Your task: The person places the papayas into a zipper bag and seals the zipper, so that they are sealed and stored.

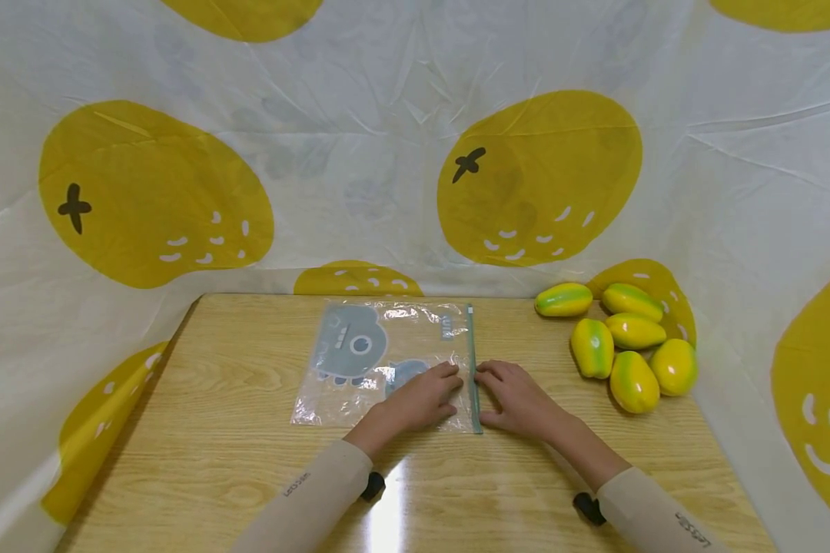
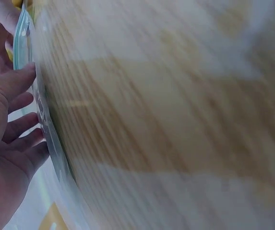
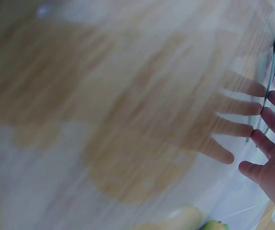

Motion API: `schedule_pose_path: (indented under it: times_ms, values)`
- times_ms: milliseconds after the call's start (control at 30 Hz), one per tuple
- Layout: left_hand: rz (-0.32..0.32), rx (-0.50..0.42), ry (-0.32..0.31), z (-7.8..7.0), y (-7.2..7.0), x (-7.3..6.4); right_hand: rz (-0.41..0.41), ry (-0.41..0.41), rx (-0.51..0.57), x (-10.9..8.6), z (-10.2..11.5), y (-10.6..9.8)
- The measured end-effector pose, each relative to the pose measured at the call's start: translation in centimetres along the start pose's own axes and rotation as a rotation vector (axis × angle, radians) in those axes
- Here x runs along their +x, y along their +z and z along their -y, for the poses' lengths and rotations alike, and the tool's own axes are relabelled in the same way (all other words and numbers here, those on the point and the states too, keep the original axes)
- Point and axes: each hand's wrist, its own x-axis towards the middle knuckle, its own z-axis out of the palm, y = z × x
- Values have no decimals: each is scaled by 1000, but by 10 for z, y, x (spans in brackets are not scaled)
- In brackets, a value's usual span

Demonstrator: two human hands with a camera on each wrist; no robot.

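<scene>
A clear plastic zip bag (image 1: 415, 334) with a blue-grey cartoon monster print lies flat on the wooden table. Its green zip strip (image 1: 471, 338) runs along the right side, with a small white slider at the far end. My left hand (image 1: 423, 398) rests on the bag just left of the strip, fingertips on the plastic. On the other side my right hand (image 1: 519, 401) has its fingertips right at the strip's outer edge. In the right wrist view the fingers of the right hand (image 3: 274, 148) are spread, touching the table beside the strip.
Several shiny yellow-green fruits (image 1: 635, 330), like mangoes, lie grouped at the table's far right. A white cloth (image 1: 360, 169) printed with big yellow fruits hangs behind and along both sides of the wooden table (image 1: 235, 430).
</scene>
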Motion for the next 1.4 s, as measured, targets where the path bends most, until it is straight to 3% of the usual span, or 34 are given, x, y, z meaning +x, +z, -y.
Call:
schedule_pose_path:
  times_ms: [300,733,1133,1400]
  values:
    - [40,-67,-47,1,5,-3,21,20,13,-1,1,-2]
    - [37,-99,-36,2,7,-4,155,105,61,4,-8,-4]
    - [-34,-114,-118,0,3,3,165,106,93,6,-11,-2]
    - [-125,-166,-161,3,9,12,159,108,95,7,-11,-2]
